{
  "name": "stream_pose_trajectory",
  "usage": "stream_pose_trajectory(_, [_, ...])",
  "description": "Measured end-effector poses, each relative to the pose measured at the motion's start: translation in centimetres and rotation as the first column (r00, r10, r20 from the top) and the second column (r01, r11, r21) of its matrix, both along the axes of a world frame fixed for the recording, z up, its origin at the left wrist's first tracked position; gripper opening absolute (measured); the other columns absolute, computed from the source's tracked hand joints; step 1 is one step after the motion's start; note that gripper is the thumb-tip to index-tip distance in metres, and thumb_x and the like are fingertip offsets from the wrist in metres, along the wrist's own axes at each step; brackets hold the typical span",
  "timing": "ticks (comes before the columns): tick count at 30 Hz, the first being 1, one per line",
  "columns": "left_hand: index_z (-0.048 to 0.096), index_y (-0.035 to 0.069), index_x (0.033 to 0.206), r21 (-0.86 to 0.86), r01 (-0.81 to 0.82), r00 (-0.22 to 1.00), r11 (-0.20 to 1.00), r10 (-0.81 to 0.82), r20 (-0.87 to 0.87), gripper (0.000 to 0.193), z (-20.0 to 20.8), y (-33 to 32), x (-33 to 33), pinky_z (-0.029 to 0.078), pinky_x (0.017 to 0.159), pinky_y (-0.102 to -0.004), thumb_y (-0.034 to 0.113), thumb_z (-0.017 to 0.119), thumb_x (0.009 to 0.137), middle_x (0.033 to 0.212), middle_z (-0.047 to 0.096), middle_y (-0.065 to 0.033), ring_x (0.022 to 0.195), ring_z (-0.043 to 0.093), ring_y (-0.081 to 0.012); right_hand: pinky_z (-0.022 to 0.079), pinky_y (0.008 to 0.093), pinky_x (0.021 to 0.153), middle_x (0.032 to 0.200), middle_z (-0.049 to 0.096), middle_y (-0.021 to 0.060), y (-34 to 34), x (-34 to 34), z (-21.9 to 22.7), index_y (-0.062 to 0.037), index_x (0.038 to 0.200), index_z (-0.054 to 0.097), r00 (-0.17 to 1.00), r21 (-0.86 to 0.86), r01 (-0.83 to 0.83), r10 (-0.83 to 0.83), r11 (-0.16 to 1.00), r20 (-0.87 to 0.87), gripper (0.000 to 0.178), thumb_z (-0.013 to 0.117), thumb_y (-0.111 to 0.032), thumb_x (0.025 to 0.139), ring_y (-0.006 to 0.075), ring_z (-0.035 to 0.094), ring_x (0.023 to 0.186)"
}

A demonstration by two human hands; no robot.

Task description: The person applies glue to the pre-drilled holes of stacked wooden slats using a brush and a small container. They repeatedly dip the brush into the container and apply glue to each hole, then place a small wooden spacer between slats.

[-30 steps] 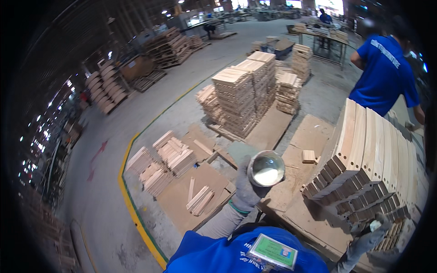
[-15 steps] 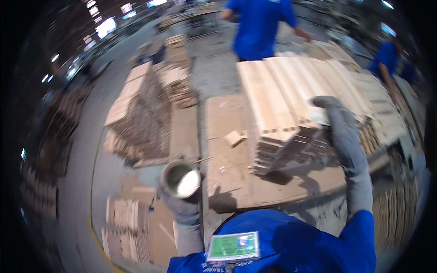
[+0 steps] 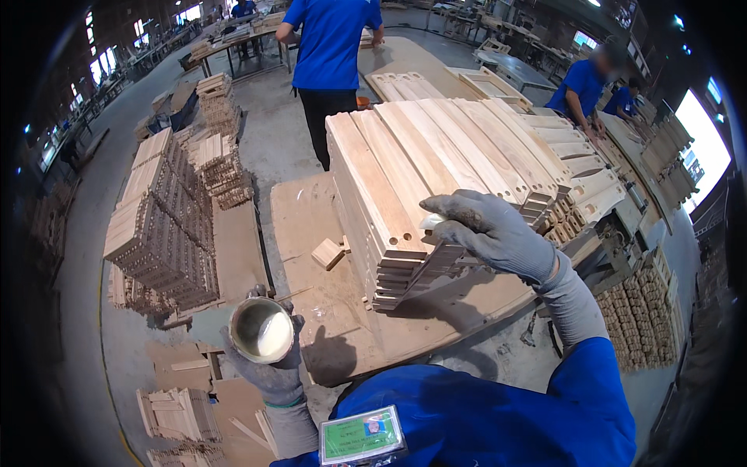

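- right hand (image 3: pixel 502 237), in a gray glove, has thumb and fingers pinching a small white thing (image 3: pixel 432 222), mostly hidden so i can't tell what it is
- that pinch sits right at the near end of the big board stack (image 3: pixel 420 148), close to the two dark holes in the board on its left edge; can't tell if the glove is actually touching wood
- left hand (image 3: pixel 274 380), also gloved, is curled around a round cup (image 3: pixel 243 331) with white stuff (image 3: pixel 275 335) pooled in one side, held well apart from the boards
- thin stick (image 3: pixel 296 294) shows just beside the cup's rim
- the stack stands on a flat brown surface (image 3: pixel 299 226), pale boards side by side on top, more layers under them
- small wooden block (image 3: pixel 327 254) lies just left of the stack
- further left, a tall pile of wood pieces (image 3: pixel 159 226)
- past the stack, a person in a blue shirt (image 3: pixel 331 47), back turned
- another person (image 3: pixel 580 89) leans in at far right, also in blue
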State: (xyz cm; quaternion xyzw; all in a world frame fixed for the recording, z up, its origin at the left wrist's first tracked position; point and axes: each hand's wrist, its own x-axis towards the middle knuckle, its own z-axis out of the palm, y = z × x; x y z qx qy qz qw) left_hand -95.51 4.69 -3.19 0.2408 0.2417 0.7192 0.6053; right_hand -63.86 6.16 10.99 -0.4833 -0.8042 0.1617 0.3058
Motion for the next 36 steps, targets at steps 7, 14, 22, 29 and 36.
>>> stream_pose_trajectory(7, [0.042,0.002,0.131,0.139,-0.142,0.812,0.98,0.196,-0.549,0.064,-0.6,0.4,-0.8,0.053,0.076,-0.0499,0.052,0.035,0.092,0.132,0.046,-0.0154,0.099,0.058,-0.0344,0.048,0.0349,0.066,0.085,0.061,0.0145,0.3,-1.5,0.5,-0.0032,0.107,0.061,0.995,0.005,0.01,-0.01,1.0,0.102,0.028,0.057,-0.025,0.09,0.0281,0.061,0.075])
stream_pose_trajectory(14, [0.033,0.005,0.135,0.176,0.092,0.995,0.98,-0.096,0.018,0.047,-1.7,0.6,-2.4,0.052,0.088,-0.0472,0.028,0.044,0.095,0.138,0.036,-0.0241,0.11,0.055,-0.0345,0.048,0.0339,0.064,0.085,0.061,0.0138,0.7,-2.3,0.0,-0.003,0.105,0.062,0.989,0.029,-0.043,0.039,0.999,0.146,0.026,0.058,-0.022,0.089,0.0266,0.061,0.073])
stream_pose_trajectory(22, [0.031,0.004,0.135,0.129,0.069,0.991,0.989,-0.083,0.109,0.054,-0.9,0.6,-2.3,0.053,0.086,-0.0446,0.012,0.056,0.088,0.135,0.038,-0.0264,0.107,0.056,-0.0338,0.047,0.0351,0.065,0.082,0.059,0.0129,0.7,-2.5,0.0,-0.0031,0.104,0.062,0.983,0.019,-0.044,0.04,0.999,0.18,0.025,0.056,-0.022,0.089,0.0275,0.059,0.074])
stream_pose_trajectory(29, [0.034,0.003,0.131,0.126,0.06,0.994,0.99,-0.07,0.078,0.063,-1.2,0.8,-2.0,0.053,0.088,-0.0407,-0.003,0.065,0.077,0.133,0.042,-0.0243,0.107,0.057,-0.0292,0.047,0.0314,0.063,0.081,0.062,0.0124,0.1,-1.6,1.2,-0.0005,0.1,0.065,0.995,-0.048,0.041,-0.036,0.998,0.094,0.026,0.061,-0.023,0.087,0.0233,0.061,0.071])
stream_pose_trajectory(36, [0.037,-0.001,0.125,0.335,-0.195,0.698,0.922,0.371,-0.613,0.064,-1.3,1.0,-1.1,0.052,0.088,-0.0358,-0.006,0.071,0.071,0.127,0.05,-0.0216,0.108,0.057,-0.027,0.047,0.0288,0.062,0.083,0.065,0.0127,-0.9,-0.1,1.1,0.0022,0.1,0.065,0.985,-0.196,0.154,-0.165,0.969,-0.044,0.027,0.064,-0.02,0.085,0.0171,0.062,0.069])
